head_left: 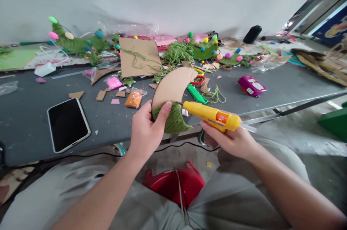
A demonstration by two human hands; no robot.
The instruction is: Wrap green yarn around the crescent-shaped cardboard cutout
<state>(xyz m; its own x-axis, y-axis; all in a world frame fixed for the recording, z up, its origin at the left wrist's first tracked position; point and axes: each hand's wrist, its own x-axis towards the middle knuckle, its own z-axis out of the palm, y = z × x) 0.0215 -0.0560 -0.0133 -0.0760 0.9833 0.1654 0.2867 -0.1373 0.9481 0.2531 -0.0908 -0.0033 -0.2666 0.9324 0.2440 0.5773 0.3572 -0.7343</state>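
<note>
My left hand grips a crescent-shaped cardboard piece, thumb on its face. Green yarn is wound round the lower part of the crescent; the upper part is bare brown card. In my right hand is a yellow hot glue gun, with a clear glue stick poking out of its back. The gun's nozzle points left and is at the edge of the wound yarn, close to my left thumb. Whether glue is coming out is too small to tell.
A phone lies on the grey table at left. Beyond the crescent are a green comb, red-handled scissors, a heap of green yarn and a cardboard sheet. A purple packet sits at right; a black cable runs below the table edge.
</note>
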